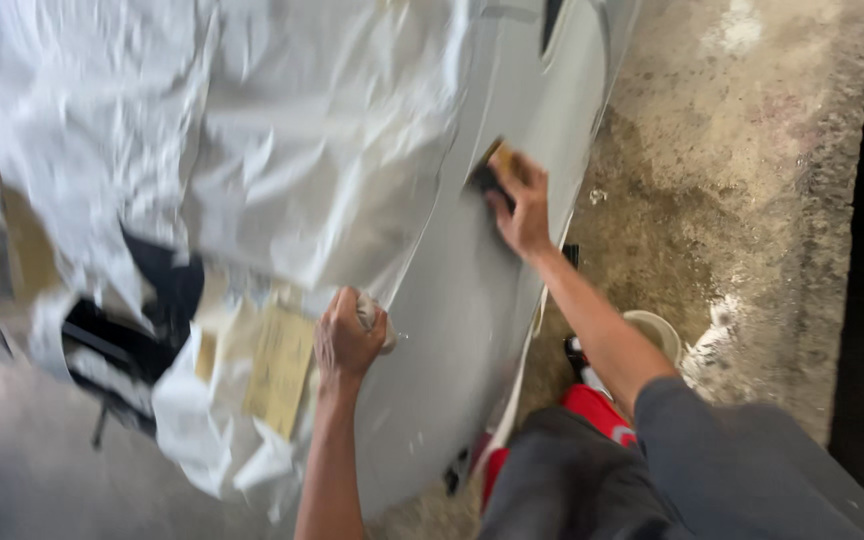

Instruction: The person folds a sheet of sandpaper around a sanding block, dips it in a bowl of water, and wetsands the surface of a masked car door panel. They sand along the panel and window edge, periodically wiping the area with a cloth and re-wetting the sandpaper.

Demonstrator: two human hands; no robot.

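Observation:
A grey car body panel [452, 300] runs down the middle of the view. My right hand [522, 205] presses a tan and dark sanding block [494, 168] flat against the panel near its upper part. My left hand [345, 340] is closed on a small crumpled pale cloth [374, 315] and rests against the panel's left edge, lower down. White masking paper [252, 130] covers the car to the left of both hands.
A tan sheet [277, 365] is taped under the masking paper beside my left hand. A dark opening [142, 320] shows at the left. A pale bucket [657, 330] stands on the stained concrete floor [742, 180] at the right, near my red and grey clothing [592, 410].

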